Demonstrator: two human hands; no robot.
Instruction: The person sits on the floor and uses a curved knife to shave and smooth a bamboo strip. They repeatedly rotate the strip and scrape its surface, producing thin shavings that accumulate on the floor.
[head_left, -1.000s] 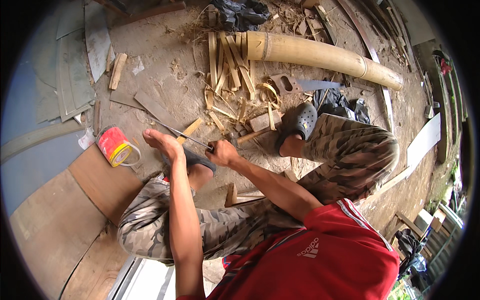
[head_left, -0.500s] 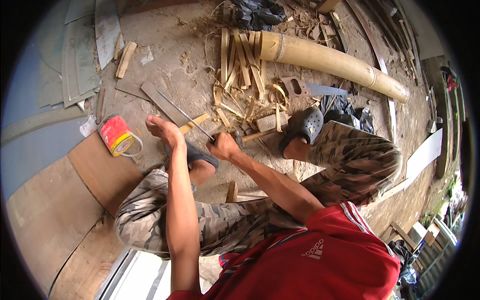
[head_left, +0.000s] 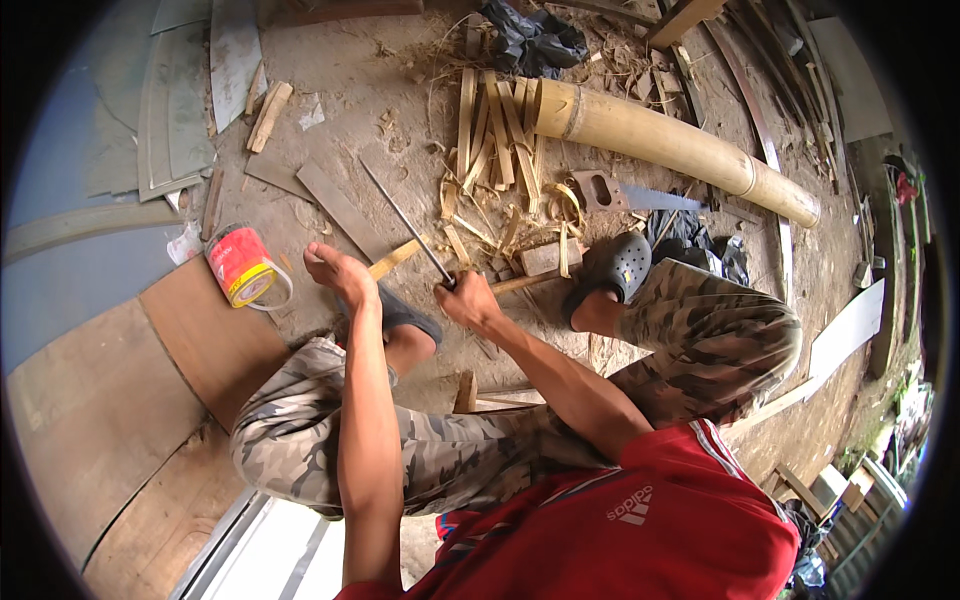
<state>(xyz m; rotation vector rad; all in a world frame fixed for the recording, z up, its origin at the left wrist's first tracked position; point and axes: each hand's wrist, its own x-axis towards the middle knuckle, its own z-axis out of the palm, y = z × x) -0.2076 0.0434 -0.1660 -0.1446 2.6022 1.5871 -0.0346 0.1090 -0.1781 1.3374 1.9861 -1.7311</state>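
Observation:
My right hand point(head_left: 468, 298) is wrapped round the black handle of a long, thin metal tool point(head_left: 407, 220). The tool's shaft points up and left, clear of my other hand; whether it is a rod or a blade seen edge-on I cannot tell. To its left, my left hand point(head_left: 342, 274) is open, fingers stretched out. A pale bamboo strip point(head_left: 396, 259) shows just beyond that wrist; I cannot tell if they touch. A wooden handle point(head_left: 525, 281) lies beside my right hand, partly hidden.
Split bamboo pieces point(head_left: 500, 130) lie piled ahead, beside a thick bamboo pole point(head_left: 660, 130). A handsaw point(head_left: 640, 196) rests below the pole. At left is a red and yellow tub point(head_left: 238, 262), near plywood sheets point(head_left: 205, 335). A flat board point(head_left: 345, 210) lies beyond my hands.
The tool's shaft has swung up and away from my left hand, its tip now farther off. My left hand stays stretched out. The whole view has shifted slightly.

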